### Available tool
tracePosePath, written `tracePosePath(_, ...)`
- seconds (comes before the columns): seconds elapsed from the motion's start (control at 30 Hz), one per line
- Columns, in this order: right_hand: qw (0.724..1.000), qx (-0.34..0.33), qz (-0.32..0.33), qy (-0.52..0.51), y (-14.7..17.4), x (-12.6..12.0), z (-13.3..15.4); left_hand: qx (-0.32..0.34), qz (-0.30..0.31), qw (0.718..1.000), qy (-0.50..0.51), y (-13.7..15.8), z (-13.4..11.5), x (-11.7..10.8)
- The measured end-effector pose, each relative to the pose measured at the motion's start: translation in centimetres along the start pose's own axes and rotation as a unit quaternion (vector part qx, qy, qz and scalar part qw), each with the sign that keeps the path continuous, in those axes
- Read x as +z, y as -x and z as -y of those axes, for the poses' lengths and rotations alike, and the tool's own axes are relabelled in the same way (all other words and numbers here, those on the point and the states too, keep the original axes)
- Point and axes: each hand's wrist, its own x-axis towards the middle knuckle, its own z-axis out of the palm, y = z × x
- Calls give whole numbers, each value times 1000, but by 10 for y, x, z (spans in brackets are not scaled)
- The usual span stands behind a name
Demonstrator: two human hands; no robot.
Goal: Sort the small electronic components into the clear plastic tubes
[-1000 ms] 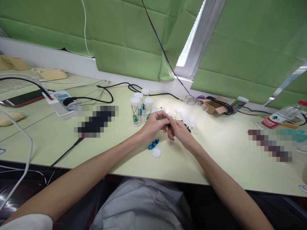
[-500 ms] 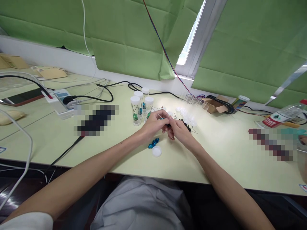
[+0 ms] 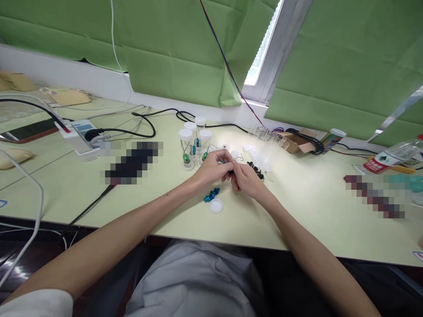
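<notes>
My left hand (image 3: 214, 168) and my right hand (image 3: 246, 178) meet over the table, fingers closed together around a small black-and-teal part (image 3: 231, 171) that is mostly covered by them. A thin metal wire pokes out past my left fingers. Just below my hands lie a few shiny blue metal pieces (image 3: 212, 194) and a round white cap (image 3: 216, 206). Behind my left hand, several clear tubes with white lids (image 3: 186, 149) stand upright, holding green or blue pieces and wires. Past my right hand are small black parts (image 3: 256, 169) and bent metal wires.
White caps (image 3: 249, 150) and clear open tubes (image 3: 262, 133) lie towards the wall, beside a cardboard box (image 3: 297, 141). A power strip (image 3: 84, 136), a phone (image 3: 31, 131) and cables occupy the left. A plastic bottle (image 3: 395, 156) lies at the right.
The view has shifted slightly. My hands stay together around the small part, with hardly any finger movement visible.
</notes>
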Motion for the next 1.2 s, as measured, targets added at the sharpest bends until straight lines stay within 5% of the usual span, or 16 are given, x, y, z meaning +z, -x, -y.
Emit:
tracePosePath(0.53,995,39,4,-90,0,0,5,8,4,999,44,1,-2,2)
tracePosePath(0.8,980,51,-16,-189,-2,-1,10,0,-14,993,114,2,-7,5)
tracePosePath(1.2,975,44,-72,-204,-1,-1,11,-28,-14,993,117,2,-11,4)
